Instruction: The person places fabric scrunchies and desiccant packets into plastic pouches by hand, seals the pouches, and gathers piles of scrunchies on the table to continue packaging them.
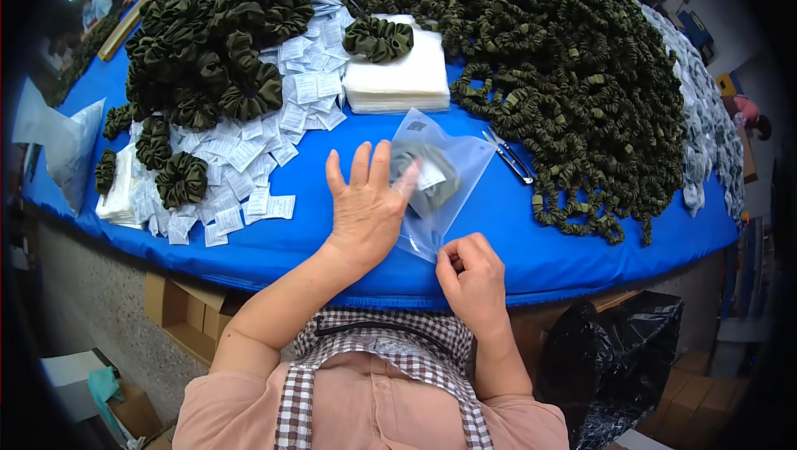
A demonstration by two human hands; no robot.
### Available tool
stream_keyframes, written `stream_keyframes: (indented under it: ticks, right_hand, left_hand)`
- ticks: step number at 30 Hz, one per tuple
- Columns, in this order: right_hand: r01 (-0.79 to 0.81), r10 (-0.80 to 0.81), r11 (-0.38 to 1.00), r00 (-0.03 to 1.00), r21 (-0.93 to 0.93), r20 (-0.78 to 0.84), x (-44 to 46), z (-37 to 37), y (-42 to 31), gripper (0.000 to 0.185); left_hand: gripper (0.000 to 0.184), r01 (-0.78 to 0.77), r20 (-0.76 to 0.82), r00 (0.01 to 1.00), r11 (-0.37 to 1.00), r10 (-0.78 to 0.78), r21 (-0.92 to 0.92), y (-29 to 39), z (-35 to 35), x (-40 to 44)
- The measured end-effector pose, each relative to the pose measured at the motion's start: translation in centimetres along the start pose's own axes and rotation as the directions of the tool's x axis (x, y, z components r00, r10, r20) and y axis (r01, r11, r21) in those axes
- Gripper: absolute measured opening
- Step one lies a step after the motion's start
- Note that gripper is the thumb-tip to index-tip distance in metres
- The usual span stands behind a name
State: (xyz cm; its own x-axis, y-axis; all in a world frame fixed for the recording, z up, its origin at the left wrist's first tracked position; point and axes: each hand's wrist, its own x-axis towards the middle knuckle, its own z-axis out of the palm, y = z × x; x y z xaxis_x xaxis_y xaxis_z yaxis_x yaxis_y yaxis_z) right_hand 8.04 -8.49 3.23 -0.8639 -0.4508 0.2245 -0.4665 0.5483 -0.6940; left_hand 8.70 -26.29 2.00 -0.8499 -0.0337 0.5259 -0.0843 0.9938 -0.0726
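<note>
A frosted plastic bag [461, 159] lies at an angle on the blue cloth, with a dark green scrunchie and a small white packet [429, 174] showing through it. My left hand [368, 201] rests on the bag's left side, fingers spread, the index finger over the scrunchie. At the bag's lower corner my right hand [471, 274] is closed, pinching its edge between thumb and fingers. Just behind the bag is a stack of white sheets [397, 85] with one green scrunchie [378, 40] on top.
Small scissors [508, 155] lie right of the bag. Large piles of green scrunchies [573, 93] fill the back and right. White packets [237, 151] are scattered at left, near a clear bag [70, 151]. People [743, 110] are in the background.
</note>
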Motion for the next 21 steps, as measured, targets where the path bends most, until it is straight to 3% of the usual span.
stream_keyframes:
  ticks: [2, 6, 7, 9, 11, 13, 16, 21]
  right_hand:
    - [0.022, -0.022, 0.999, 1.0, -0.048, 0.0, 0.1, -0.3, 0.0, 0.006]
    - [0.203, -0.218, 0.972, 0.966, -0.115, -0.142, 0.5, -1.6, -0.8, 0.011]
    - [0.2, -0.215, 0.973, 0.966, -0.114, -0.143, 0.6, -1.5, -0.9, 0.011]
    - [0.343, -0.346, 0.929, 0.938, -0.139, 0.004, 1.3, -0.6, -1.7, 0.019]
    - [0.487, -0.468, 0.861, 0.871, -0.145, 0.149, 2.3, 0.4, -2.7, 0.027]
    - [0.376, -0.314, 0.855, 0.924, -0.359, 0.219, 3.1, 1.8, -2.9, 0.039]
    - [0.359, -0.364, 0.812, 0.928, -0.461, 0.081, 4.8, 3.6, -1.2, 0.04]
    - [0.396, -0.411, 0.84, 0.911, -0.371, 0.04, 4.7, 3.9, -0.9, 0.033]
  left_hand:
    - [0.043, 0.003, -0.001, 1.0, 1.0, -0.003, 0.016, 0.0, -0.4, 0.0]
    - [0.036, -0.151, -0.064, 0.988, 0.913, 0.137, -0.379, -0.8, -4.5, -2.3]
    - [0.036, -0.153, -0.062, 0.988, 0.913, 0.14, -0.379, -0.9, -4.4, -2.3]
    - [0.028, 0.122, 0.13, 0.989, 0.901, -0.074, -0.417, -1.0, -3.8, -2.6]
    - [0.021, 0.389, 0.312, 0.909, 0.829, -0.275, -0.401, -1.2, -3.2, -2.9]
    - [0.018, 0.343, 0.286, 0.928, 0.847, -0.239, -0.406, -1.5, -2.2, -3.1]
    - [0.011, 0.194, 0.23, 0.968, 0.889, -0.104, -0.415, -1.9, -0.8, -3.3]
    - [0.006, 0.381, 0.362, 0.907, 0.784, -0.214, -0.49, -2.6, -2.1, -3.5]
